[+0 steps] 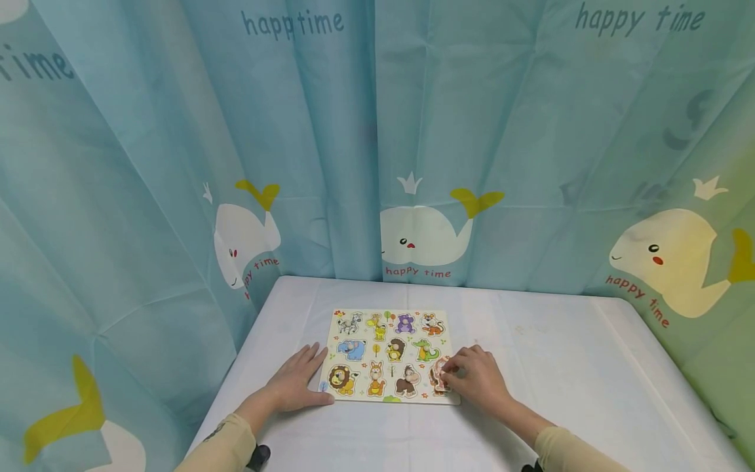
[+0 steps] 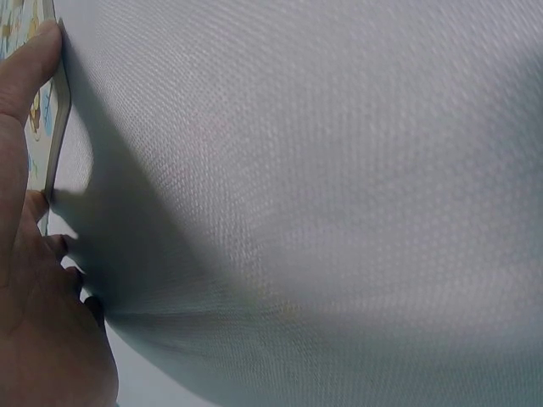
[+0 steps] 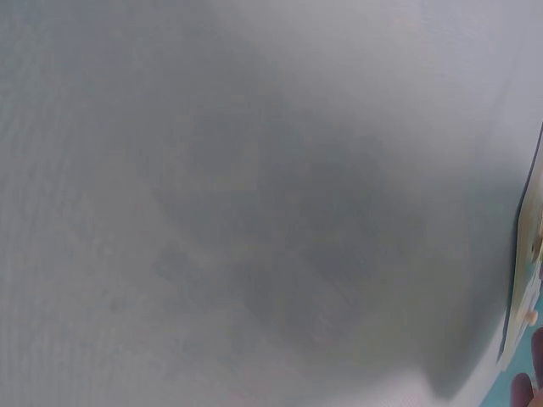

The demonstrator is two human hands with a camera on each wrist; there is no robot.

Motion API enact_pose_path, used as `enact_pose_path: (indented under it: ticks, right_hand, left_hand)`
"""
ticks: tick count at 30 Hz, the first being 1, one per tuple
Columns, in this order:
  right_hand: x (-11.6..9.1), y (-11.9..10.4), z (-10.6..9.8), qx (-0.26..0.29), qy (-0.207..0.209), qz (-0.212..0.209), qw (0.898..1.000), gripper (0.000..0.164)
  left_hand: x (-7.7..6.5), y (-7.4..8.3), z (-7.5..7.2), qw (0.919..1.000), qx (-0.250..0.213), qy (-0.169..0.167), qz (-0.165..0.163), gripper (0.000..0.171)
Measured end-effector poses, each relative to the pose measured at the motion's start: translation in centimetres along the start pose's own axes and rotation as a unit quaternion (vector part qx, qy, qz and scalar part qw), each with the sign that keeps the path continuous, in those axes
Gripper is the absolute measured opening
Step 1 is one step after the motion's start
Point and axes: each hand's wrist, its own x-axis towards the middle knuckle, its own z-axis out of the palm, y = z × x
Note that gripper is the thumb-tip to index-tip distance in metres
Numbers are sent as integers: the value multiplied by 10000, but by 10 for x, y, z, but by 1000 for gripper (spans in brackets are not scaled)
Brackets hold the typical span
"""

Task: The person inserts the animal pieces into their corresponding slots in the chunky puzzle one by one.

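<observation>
A wooden animal puzzle board (image 1: 375,333) lies flat on the table, with rows of knobbed animal pieces in it. My left hand (image 1: 297,381) rests at its left side, fingers spread along the edge and thumb at the near left corner; the left wrist view shows that thumb (image 2: 32,68) on the board's rim. At the near right corner my right hand (image 1: 479,380) pinches a brown-and-white animal puzzle piece (image 1: 437,378) between thumb and fingertips. Fingers partly cover this piece, so its kind is unclear. Only fingertips (image 3: 522,391) show in the right wrist view.
A white cloth covers the table (image 1: 560,367), which stretches well to the right of the board. Behind and to the left hangs a blue curtain (image 1: 330,131) printed with whales, meeting the table's far edge.
</observation>
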Motion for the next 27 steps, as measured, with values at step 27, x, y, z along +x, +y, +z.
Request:
enact_pose_path:
  ticks: [27]
  right_hand:
    - [-5, -5, 7, 65, -174, -8, 9998, 15]
  left_hand:
    - [0, 1, -1, 10000, 6, 11, -26, 109]
